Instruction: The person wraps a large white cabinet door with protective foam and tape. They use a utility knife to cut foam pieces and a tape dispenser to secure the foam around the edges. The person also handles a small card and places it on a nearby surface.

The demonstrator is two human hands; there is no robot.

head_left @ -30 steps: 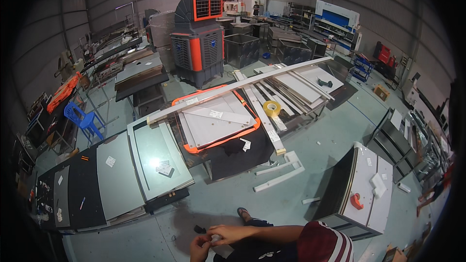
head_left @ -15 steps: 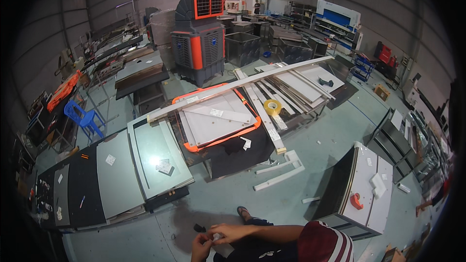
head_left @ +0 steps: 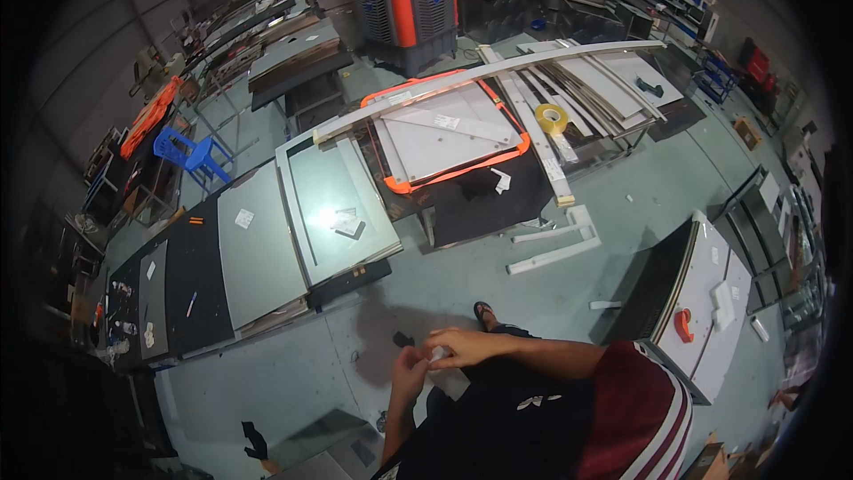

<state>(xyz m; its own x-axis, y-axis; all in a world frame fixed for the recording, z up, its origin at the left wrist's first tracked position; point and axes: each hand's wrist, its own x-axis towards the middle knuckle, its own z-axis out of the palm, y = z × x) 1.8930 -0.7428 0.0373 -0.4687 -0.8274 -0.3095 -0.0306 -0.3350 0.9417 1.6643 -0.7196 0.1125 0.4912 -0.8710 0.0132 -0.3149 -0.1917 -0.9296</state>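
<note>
Right hand: the right hand [head_left: 460, 347] is reaching across from the right and is pinching narrowly, its fingertips holding a small white piece [head_left: 438, 354].
Left hand: the left hand [head_left: 410, 366] is rising from the lower edge, its fingers bending in close and meeting the right hand's fingers beside the piece; this spot is small and dim, so I cannot tell whether they are gripping it too.
White piece: it is sitting between the two hands, above the floor [head_left: 311, 347] and in front of the person's body.
Sleeve: a maroon sleeve [head_left: 626, 400] with white stripes is covering the right upper arm.
Foot: a sandalled foot [head_left: 484, 316] is showing just beyond the right hand.
Dark scrap: a small dark scrap [head_left: 402, 339] is lying on the floor just beyond the left hand.
Panels: a grey panel [head_left: 258, 249] and a pale green panel [head_left: 342, 182] are lying side by side, ahead and to the left.
Bar: a long pale bar [head_left: 489, 71] is stretching across the work tables, passing over a corner of the green panel.
Tape: a yellow tape roll [head_left: 552, 119] is resting among white strips.
Cabinet: a cabinet [head_left: 702, 302] is standing on the right, an orange tool [head_left: 682, 325] and a white angled block [head_left: 724, 305] lying on its top.
Chair: a blue chair [head_left: 191, 153] is standing at far left.
</note>
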